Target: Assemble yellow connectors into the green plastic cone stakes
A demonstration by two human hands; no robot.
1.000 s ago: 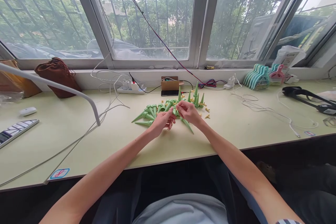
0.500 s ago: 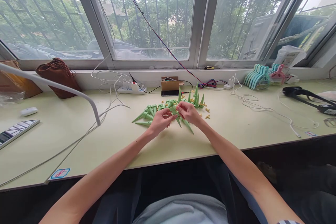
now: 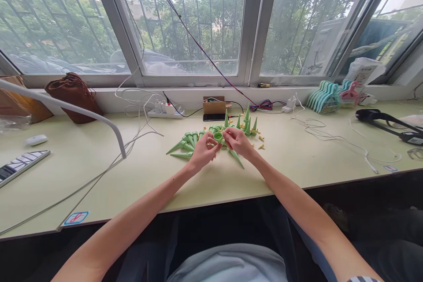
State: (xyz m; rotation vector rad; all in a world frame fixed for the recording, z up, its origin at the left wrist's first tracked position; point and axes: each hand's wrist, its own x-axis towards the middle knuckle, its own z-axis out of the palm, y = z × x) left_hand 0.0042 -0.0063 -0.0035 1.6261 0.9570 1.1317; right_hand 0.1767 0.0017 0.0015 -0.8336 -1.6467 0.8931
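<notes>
A green plastic watering spike (image 3: 217, 136) is between my hands, its round open end turned up toward me. My left hand (image 3: 204, 150) is closed around its left side. At its right side, my right hand (image 3: 237, 141) is pinched; whatever sits between those fingertips is too small and covered to make out. Several more green spikes (image 3: 187, 140) lie on the table to the left and behind. Others stand point up (image 3: 247, 119) to the right, with small yellow valve pieces (image 3: 261, 146) scattered about them. One spike (image 3: 236, 158) lies under my right hand.
Behind the spikes are a small cardboard box (image 3: 213, 105) and a black phone (image 3: 216, 117). A power strip (image 3: 167, 112) with white cables is at the left rear. A grey curved tube (image 3: 82, 114) crosses the left side. Teal hangers (image 3: 324, 97) and black headgear (image 3: 390, 123) are right.
The held spike has been tipped so its open end now faces up toward me; before, its side showed with the point downward. Both hands have stayed nearly in place.
</notes>
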